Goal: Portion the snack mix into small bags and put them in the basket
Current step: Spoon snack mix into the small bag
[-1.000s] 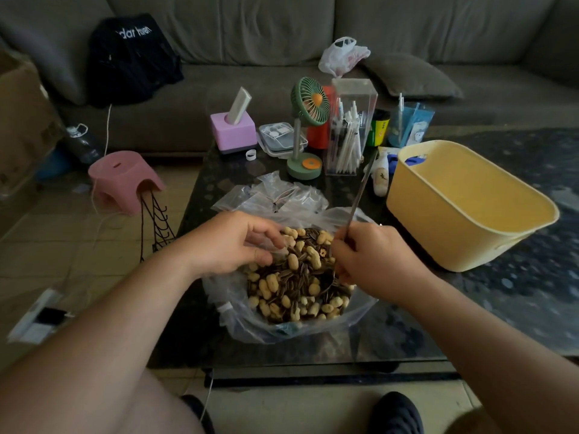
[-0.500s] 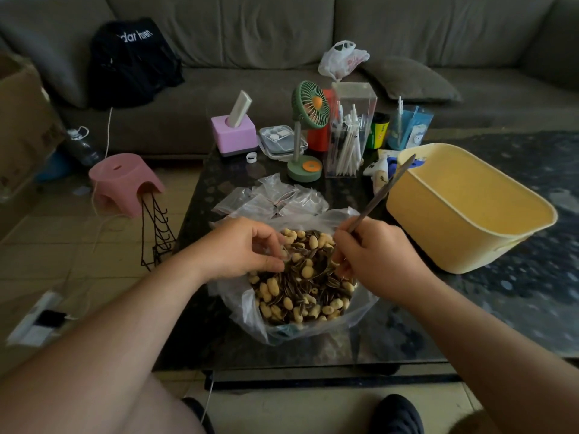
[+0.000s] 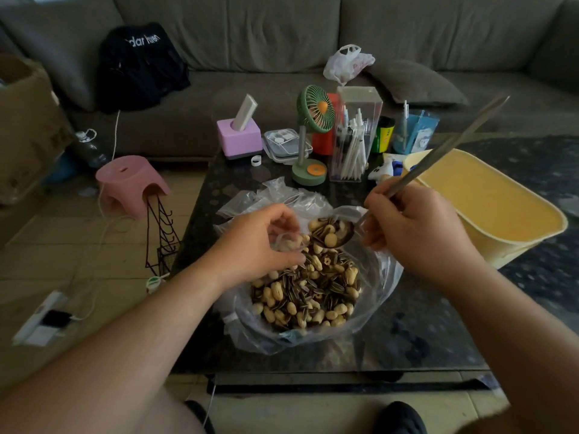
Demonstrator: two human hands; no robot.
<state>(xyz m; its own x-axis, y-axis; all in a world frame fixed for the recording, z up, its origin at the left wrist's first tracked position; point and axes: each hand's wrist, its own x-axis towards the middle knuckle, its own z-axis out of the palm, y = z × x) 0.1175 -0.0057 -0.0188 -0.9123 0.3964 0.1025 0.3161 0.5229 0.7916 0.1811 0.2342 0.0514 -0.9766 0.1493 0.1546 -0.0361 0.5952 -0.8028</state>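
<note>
A large clear plastic bag (image 3: 380, 286) lies open on the dark table, filled with snack mix (image 3: 307, 292) of peanuts and striped sunflower seeds. My left hand (image 3: 253, 242) holds a small clear bag (image 3: 286, 241) open above the mix; a few nuts show inside it. My right hand (image 3: 413, 233) grips a long metal spoon (image 3: 445, 148), whose bowl, heaped with mix (image 3: 329, 231), hovers right beside the small bag's mouth. A pile of empty small bags (image 3: 275, 198) lies just behind the large bag. The yellow basket (image 3: 488, 236) stands at the right, with nothing visible inside it.
Behind the bags stand a green desk fan (image 3: 313, 133), a clear pen holder (image 3: 355, 136), a purple box (image 3: 239, 137) and a clear container (image 3: 286, 145). A grey sofa (image 3: 282, 42) runs along the back. A pink stool (image 3: 131, 183) and wire rack (image 3: 161, 239) stand left.
My right hand has lifted the spoon out of the mix, loaded, and brought it to the small bag; its handle has swung down to the right. My left hand rose slightly with the bag.
</note>
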